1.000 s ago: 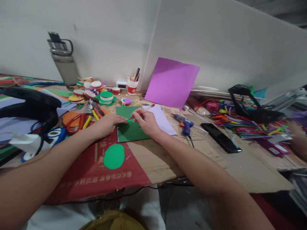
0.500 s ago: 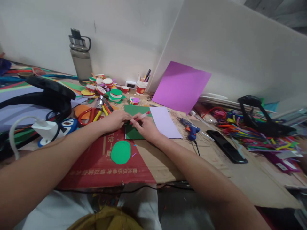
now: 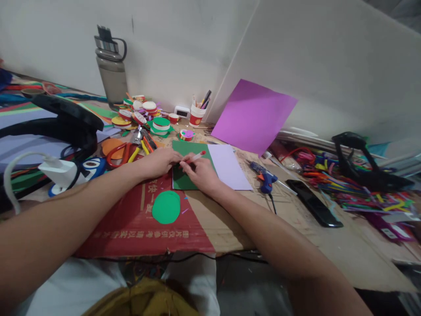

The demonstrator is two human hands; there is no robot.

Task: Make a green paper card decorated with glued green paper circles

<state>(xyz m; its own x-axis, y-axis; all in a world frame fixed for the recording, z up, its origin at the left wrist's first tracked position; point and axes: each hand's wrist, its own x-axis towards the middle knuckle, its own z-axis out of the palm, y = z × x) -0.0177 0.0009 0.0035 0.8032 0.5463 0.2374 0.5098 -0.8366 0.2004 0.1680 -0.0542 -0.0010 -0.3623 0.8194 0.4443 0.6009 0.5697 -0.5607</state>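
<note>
My right hand (image 3: 200, 170) is closed round a pen (image 3: 199, 156) with a clear barrel and a red end. Its tip is hidden by my fingers, low over a dark green sheet of paper (image 3: 192, 182). My left hand (image 3: 162, 161) rests at that sheet's left edge, fingers bent and pressed together close to my right fingertips. What lies under them is hidden. A pale lilac sheet (image 3: 230, 169) shows to the right of the green one. Nearer me, a bright green round cut-out (image 3: 166, 207) lies on red printed cardboard (image 3: 131, 228).
Orange-handled scissors (image 3: 125, 156), pliers and several round paper pieces (image 3: 149, 107) lie behind my left arm. A bottle (image 3: 112, 74) and a pen cup (image 3: 197, 115) stand at the wall. Right are a purple sheet (image 3: 255, 116), a glue gun (image 3: 267, 181) and a phone (image 3: 312, 202).
The view has shifted slightly. Both hands stay close together on the green paper, with the pen still in my right hand and tilted much as before.
</note>
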